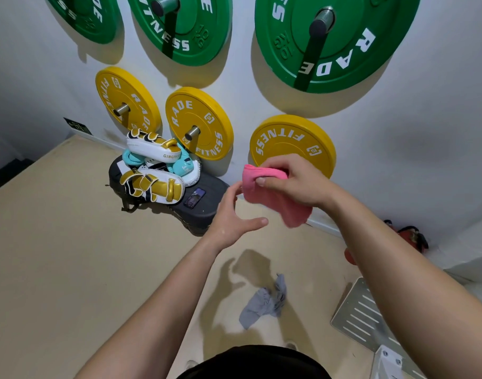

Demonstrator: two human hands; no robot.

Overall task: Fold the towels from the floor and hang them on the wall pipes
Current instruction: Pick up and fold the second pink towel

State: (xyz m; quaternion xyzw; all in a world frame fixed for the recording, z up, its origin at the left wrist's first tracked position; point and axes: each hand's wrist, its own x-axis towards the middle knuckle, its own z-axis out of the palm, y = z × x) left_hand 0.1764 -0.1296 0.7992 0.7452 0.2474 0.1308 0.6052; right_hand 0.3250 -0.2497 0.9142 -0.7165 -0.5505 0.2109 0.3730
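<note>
My right hand (292, 181) grips a folded pink towel (267, 203) in the air, in front of the lower right yellow weight plate (283, 143). The towel hangs down from my fingers. Just left of it and below, my left hand (234, 214) is held with fingers and thumb spread and holds nothing; its fingertips are close to the towel's left edge. A crumpled grey towel (264, 302) lies on the beige floor below my hands. Metal wall pipes stick out through the plates, such as one (192, 132) in the middle yellow plate.
Green weight plates (335, 42) hang on pipes higher on the white wall. A pile of white, gold and teal boxing pads (152, 165) sits on a dark pad with a phone (194, 198). A red extinguisher (409, 236) and a white slatted panel (363, 315) are at right.
</note>
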